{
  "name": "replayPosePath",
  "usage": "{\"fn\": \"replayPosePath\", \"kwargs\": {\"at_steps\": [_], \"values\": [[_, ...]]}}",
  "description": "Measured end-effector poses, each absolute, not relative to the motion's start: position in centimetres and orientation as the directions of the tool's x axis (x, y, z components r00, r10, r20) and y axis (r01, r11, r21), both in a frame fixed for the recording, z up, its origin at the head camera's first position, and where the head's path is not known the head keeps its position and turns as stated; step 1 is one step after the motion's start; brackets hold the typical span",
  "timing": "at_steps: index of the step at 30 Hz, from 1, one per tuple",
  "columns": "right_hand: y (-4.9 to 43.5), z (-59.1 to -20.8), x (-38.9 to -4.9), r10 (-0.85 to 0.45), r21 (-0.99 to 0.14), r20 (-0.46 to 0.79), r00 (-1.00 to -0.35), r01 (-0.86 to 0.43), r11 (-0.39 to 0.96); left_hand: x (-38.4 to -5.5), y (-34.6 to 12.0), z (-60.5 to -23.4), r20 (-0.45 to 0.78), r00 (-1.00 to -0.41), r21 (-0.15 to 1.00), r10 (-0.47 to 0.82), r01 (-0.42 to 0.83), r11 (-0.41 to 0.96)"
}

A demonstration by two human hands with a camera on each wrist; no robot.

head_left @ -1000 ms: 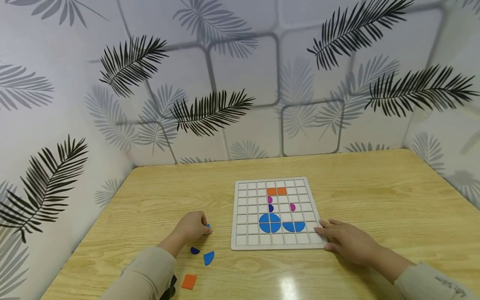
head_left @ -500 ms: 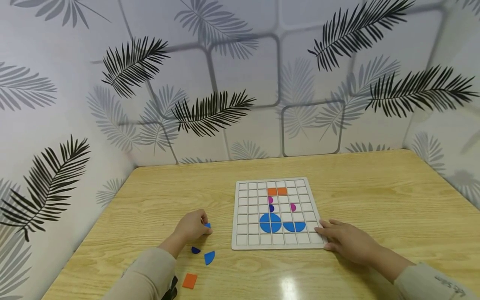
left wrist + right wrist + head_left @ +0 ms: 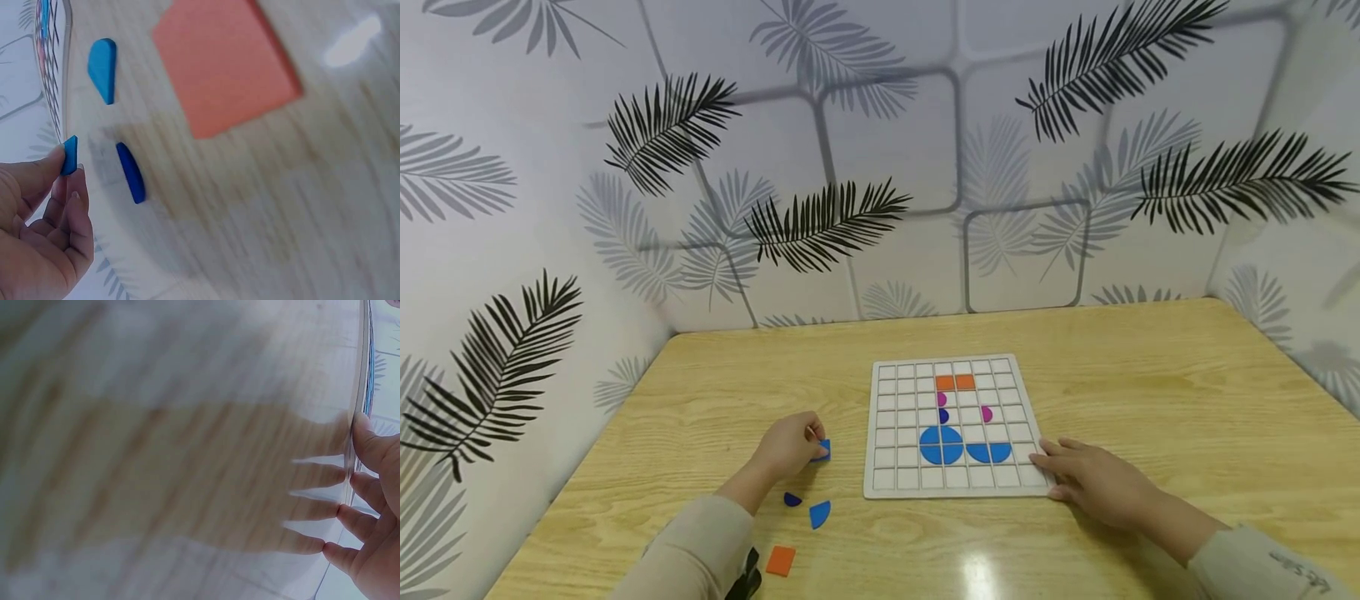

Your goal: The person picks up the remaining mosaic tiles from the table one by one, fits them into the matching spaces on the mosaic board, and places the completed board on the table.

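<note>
My left hand (image 3: 786,448) pinches a blue flat puzzle piece (image 3: 825,450) between thumb and fingers, left of the white grid board (image 3: 883,479). In the left wrist view the piece (image 3: 70,156) shows nearly edge-on at the fingertips. My right hand (image 3: 1093,485) rests at the board's lower right corner, its fingers loosely extended; the right wrist view shows thumb and fingertips along the board's edge (image 3: 357,381). On the grid sit two orange squares (image 3: 955,382), two magenta half-rounds (image 3: 987,414), a dark blue half-round (image 3: 943,416), a blue circle (image 3: 941,445) and a blue half-circle (image 3: 989,452).
Loose on the wooden table (image 3: 760,375) near my left forearm lie a dark blue half-round (image 3: 792,499), a blue quarter-round (image 3: 820,514) and an orange square (image 3: 780,561). A wall (image 3: 895,267) with leaf patterns stands behind the table.
My left hand has shifted slightly up and right, and more of the blue piece shows in its pinch. The right hand and the board stay put.
</note>
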State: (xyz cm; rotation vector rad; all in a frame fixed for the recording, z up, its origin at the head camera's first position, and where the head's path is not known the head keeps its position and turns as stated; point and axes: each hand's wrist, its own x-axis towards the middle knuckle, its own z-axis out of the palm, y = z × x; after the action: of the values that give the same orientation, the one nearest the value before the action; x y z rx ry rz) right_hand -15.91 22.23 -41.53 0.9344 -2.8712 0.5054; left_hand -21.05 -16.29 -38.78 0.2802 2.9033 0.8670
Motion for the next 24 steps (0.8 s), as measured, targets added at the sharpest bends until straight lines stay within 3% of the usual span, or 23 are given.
{"fn": "replayPosePath", "kwargs": {"at_steps": [24], "values": [[22.2,-41.0,-15.9,-0.556,-0.303,0.134,-0.820,-0.568,0.765,-22.3,-10.4,-36.7,-0.079,-0.936,0.710,0.342,0.188,0.679]]}}
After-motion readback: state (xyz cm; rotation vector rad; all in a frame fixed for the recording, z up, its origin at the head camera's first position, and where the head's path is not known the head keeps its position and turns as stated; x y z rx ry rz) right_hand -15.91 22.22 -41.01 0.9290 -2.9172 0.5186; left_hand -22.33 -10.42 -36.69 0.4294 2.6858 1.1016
